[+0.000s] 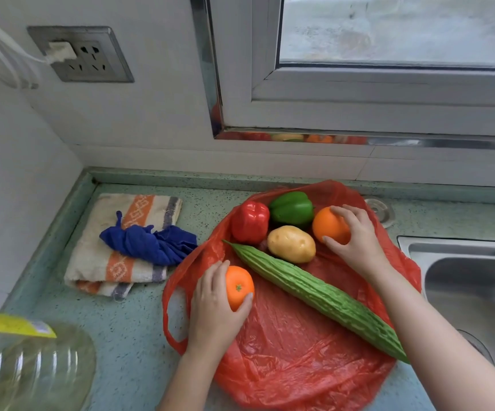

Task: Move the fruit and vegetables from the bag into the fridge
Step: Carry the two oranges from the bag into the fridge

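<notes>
A red plastic bag (pixel 293 351) lies spread flat on the green counter. On it rest a red pepper (pixel 249 222), a green pepper (pixel 292 209), a potato (pixel 291 244) and a long green bitter gourd (pixel 317 295) lying diagonally. My left hand (pixel 213 310) grips an orange (pixel 239 287) at the bag's left edge. My right hand (pixel 356 241) wraps a second orange (pixel 327 225) at the bag's far right, beside the potato. The fridge is out of view.
A folded striped towel (pixel 100 262) with a blue cloth (pixel 151 243) on it lies left of the bag. A steel sink (pixel 471 286) is at the right. A clear oil bottle (pixel 26 363) stands at the near left. Wall, socket (pixel 83 54) and window (pixel 388 69) are behind.
</notes>
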A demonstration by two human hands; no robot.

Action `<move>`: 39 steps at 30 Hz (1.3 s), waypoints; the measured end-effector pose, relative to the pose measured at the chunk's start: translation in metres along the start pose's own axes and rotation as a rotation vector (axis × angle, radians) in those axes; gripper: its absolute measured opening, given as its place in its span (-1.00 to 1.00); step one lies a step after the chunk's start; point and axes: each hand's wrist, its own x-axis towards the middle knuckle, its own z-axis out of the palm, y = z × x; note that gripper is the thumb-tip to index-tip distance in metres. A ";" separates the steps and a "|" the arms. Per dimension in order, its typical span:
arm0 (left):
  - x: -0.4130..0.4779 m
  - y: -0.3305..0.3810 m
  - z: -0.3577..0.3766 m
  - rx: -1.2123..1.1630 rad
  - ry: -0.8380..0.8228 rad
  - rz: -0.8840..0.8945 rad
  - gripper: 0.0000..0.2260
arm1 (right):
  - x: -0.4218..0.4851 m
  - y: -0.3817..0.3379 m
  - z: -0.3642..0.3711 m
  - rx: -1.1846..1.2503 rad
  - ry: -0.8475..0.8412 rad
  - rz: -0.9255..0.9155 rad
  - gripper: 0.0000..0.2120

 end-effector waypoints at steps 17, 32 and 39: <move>-0.008 -0.004 0.002 0.066 0.032 0.016 -0.29 | -0.030 -0.021 0.005 0.000 0.091 0.044 -0.22; -0.081 0.074 -0.045 -0.345 0.083 0.124 -0.26 | -0.179 -0.071 -0.061 0.162 0.254 -0.094 -0.21; -0.149 0.126 -0.042 -0.460 -0.106 0.309 -0.25 | -0.282 -0.057 -0.109 0.191 0.442 0.076 -0.24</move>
